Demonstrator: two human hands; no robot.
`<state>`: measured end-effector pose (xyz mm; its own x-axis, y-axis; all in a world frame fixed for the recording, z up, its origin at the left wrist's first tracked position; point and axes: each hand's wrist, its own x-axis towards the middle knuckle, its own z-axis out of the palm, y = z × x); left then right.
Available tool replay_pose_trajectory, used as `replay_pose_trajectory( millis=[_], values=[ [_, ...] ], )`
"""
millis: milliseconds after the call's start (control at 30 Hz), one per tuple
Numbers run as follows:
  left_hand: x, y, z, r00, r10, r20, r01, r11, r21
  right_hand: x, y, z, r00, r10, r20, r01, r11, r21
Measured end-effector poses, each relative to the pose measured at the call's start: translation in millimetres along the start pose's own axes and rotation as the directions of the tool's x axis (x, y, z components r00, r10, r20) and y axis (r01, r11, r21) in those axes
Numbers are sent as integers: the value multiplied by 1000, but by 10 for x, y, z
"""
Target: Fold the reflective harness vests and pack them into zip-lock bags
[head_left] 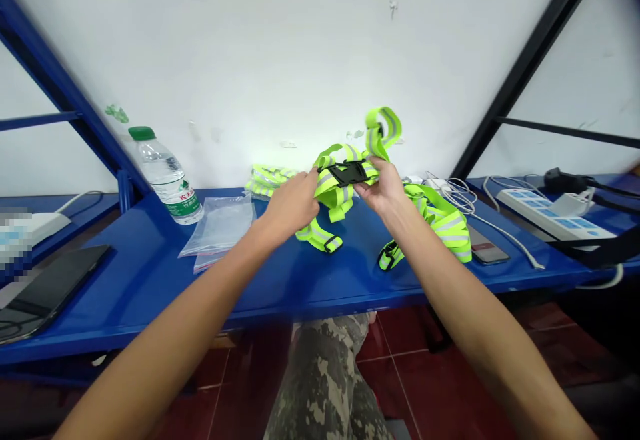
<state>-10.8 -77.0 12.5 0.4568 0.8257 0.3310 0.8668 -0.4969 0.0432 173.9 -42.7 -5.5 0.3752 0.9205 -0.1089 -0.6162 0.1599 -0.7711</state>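
Note:
A neon yellow reflective strap [336, 195] with silver stripes is held up above the blue table between both hands. Its black plastic buckle [349, 173] lies between them. My left hand [294, 205] is closed on the strap at the buckle's left side. On the right side, my right hand [383, 185] pinches the strap, and a loop of it curls up above the fingers. One loose end with a black slider hangs toward the table. Beside my right forearm lies another bundle of reflective straps [453, 227], partly hidden by the arm.
Clear plastic bags [225, 222] and a water bottle [170, 180] stand left on the blue table [280, 287]. A packed strap bundle [265, 179] lies near the wall. At right are a phone [487, 248], white cables [457, 193] and a power strip [555, 217]. A dark tablet [55, 287] lies far left.

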Motion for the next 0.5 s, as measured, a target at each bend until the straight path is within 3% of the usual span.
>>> replay_pose_trajectory(
  millis=[100, 200, 367, 433, 500],
  values=[
    [98, -125, -146, 991, 84, 108, -97, 988, 121, 39, -59, -160, 998, -25, 55, 30, 995, -93],
    [183, -202, -245, 982, 129, 141, -153, 973, 173, 107, -98, -279, 1000, -22, 15, 25, 988, -152],
    [319, -342, -398, 972, -53, 229, 3, 977, 213, 154, -223, -365, 988, -135, -78, 125, 984, -124],
    [344, -400, -517, 925, -83, 372, 27, 988, 155, 105, -336, -374, 984, -164, -72, 154, 980, -130],
    [350, -454, -663, 845, -49, 533, 44, 999, 21, 39, -479, -390, 983, -178, -39, 171, 975, -139]
  ],
)
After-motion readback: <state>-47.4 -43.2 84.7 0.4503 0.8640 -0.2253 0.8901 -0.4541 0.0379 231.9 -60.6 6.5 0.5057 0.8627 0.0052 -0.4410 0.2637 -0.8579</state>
